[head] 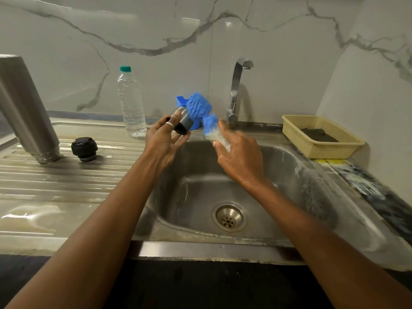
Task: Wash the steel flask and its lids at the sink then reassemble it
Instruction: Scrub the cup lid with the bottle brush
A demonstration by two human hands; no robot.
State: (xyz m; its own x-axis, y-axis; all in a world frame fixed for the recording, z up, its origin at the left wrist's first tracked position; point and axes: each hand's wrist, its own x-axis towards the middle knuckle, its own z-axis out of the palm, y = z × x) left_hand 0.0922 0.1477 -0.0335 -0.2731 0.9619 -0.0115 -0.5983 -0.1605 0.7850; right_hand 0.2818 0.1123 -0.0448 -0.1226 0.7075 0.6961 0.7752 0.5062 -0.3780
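The steel flask body stands mouth-down and tilted on the drainboard at the far left. Beside it lies the black inner stopper. Over the sink's back rim, my left hand grips the steel outer cap, its dark open side turned toward my palm. My right hand holds a blue scrubber by its soapy lower end, and the scrubber's top touches the cap.
The steel sink basin with its drain lies below my hands. The tap stands at the back and shows no water running. A plastic water bottle, a blue holder and a beige basket sit along the back.
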